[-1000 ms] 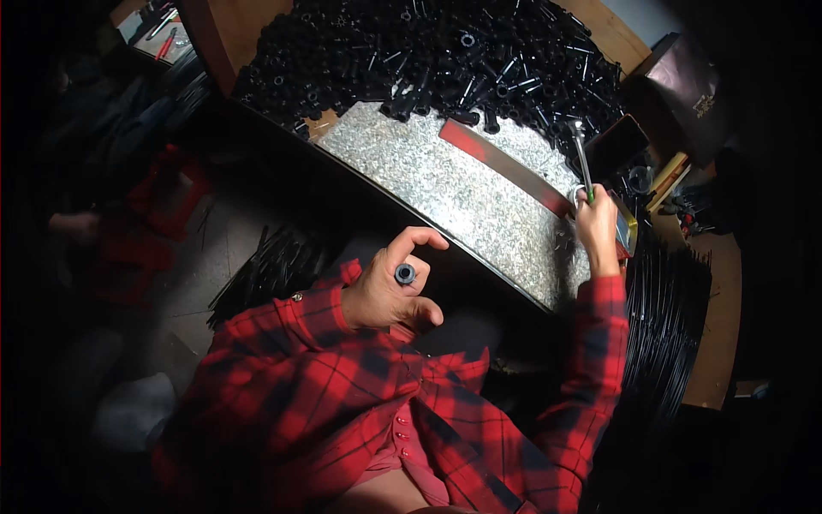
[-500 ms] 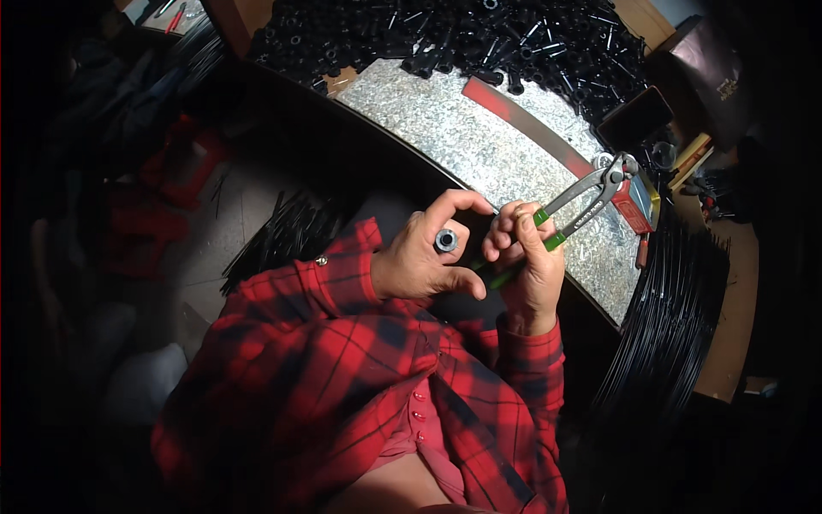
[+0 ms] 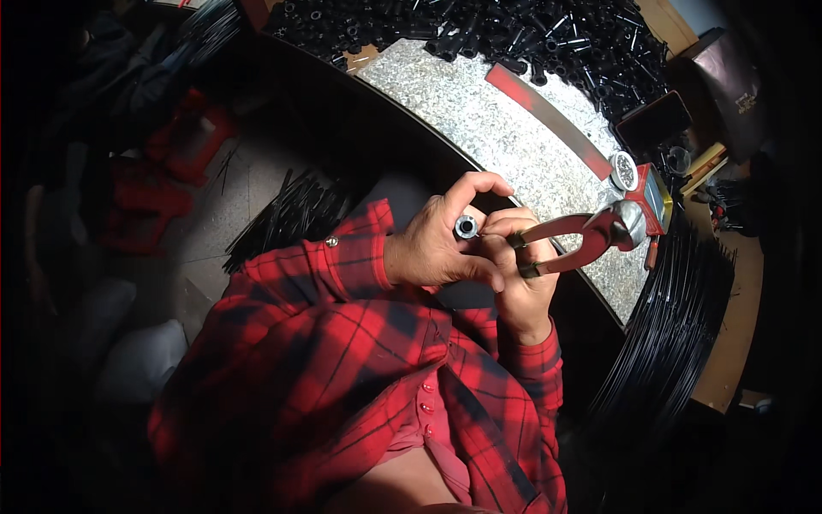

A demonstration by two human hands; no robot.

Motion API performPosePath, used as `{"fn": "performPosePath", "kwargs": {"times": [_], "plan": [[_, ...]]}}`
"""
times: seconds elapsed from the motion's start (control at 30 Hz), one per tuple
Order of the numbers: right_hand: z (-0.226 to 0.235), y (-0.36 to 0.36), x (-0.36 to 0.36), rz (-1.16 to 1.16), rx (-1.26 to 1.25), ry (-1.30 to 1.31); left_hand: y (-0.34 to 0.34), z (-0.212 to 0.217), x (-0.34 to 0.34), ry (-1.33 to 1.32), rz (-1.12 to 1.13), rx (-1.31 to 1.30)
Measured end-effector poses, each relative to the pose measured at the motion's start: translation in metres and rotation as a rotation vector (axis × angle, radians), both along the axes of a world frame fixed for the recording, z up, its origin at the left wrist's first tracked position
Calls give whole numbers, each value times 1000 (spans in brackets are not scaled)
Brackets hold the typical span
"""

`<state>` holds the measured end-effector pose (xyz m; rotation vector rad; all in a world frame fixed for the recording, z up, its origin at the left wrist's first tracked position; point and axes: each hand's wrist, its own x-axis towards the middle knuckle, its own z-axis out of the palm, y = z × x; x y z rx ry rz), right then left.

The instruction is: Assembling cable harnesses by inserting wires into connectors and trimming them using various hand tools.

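Observation:
A short dark tube with a bright metal ring at its end (image 3: 466, 226) sits in my left hand (image 3: 425, 247). My left fingers curl round it, and its open end faces up. My right hand (image 3: 527, 295) grips steel pincers (image 3: 629, 226), whose jaws point up and to the right. Most of the pincers' handles are hidden by the hand. The right thumb and fingertips are close against the ringed end of the tube. Whether they pinch something small there, I cannot tell. Both hands are in front of the near edge of a speckled grey tabletop (image 3: 428, 94).
Beyond the tabletop lies a heap of black tubular parts (image 3: 548, 43). A long curved strip with a red end (image 3: 552, 124), a round white container (image 3: 624, 170) and a red box (image 3: 635, 206) lie nearer. Thin black rods are bundled at the right (image 3: 664, 317) and left (image 3: 291, 214).
My right hand has brought its fingertips to the tube's end. The pincers have swung so their jaws sit lower and nearer. The left hand with the tube has shifted slightly right and up.

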<state>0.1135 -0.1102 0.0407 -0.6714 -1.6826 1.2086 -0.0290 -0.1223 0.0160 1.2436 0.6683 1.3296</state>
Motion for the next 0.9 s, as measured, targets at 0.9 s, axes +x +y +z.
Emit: {"fn": "performPosePath", "kwargs": {"times": [0.9], "plan": [[-8,7,-15,-136,354,-154,3,0,-9,65,19,-29]]}}
